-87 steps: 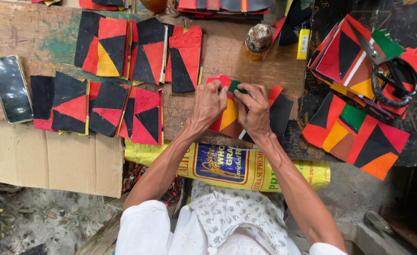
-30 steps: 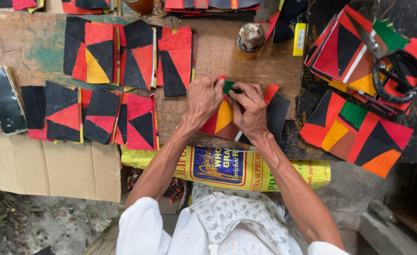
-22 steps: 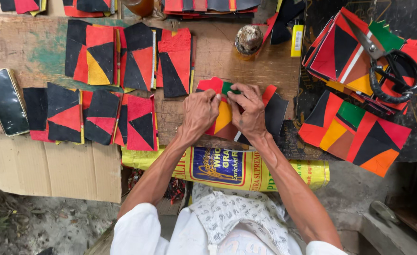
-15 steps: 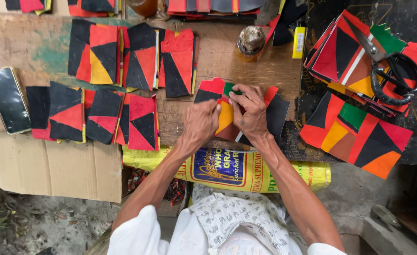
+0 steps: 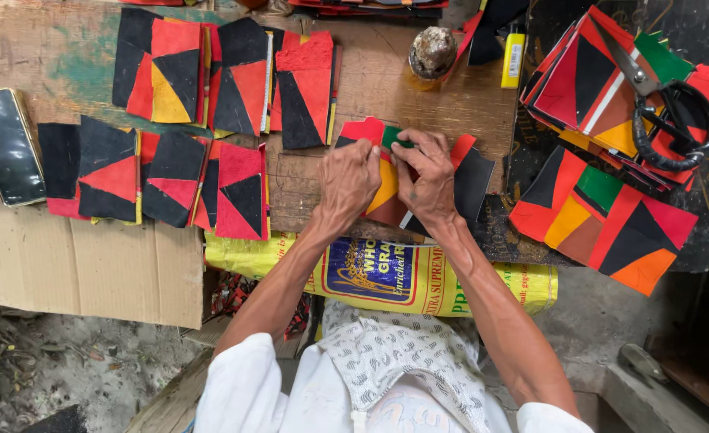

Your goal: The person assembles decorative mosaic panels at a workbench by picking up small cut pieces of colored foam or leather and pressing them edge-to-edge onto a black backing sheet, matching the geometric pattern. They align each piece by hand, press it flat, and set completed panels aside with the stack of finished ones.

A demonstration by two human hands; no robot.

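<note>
My left hand (image 5: pixel 348 180) and my right hand (image 5: pixel 425 181) press side by side on a patchwork piece (image 5: pixel 390 181) of red, yellow, green and black material lying on the wooden board (image 5: pixel 386 88). Fingers of both hands pinch its upper edge, where a small green strip shows. A black and red part (image 5: pixel 473 178) of the same stack sticks out to the right of my right hand.
Finished red, black and yellow patchwork pieces (image 5: pixel 210 76) lie in two rows at the left. A phone (image 5: pixel 6 147) rests at the far left. More coloured pieces (image 5: pixel 603 216) and black-handled scissors (image 5: pixel 667 112) sit at the right. A round lump (image 5: pixel 432 51) and a yellow tube (image 5: pixel 513 58) lie at the back.
Both hands stay on the same piece. My fingers have shifted slightly along its upper edge, and my left hand has drawn a little away from the corner.
</note>
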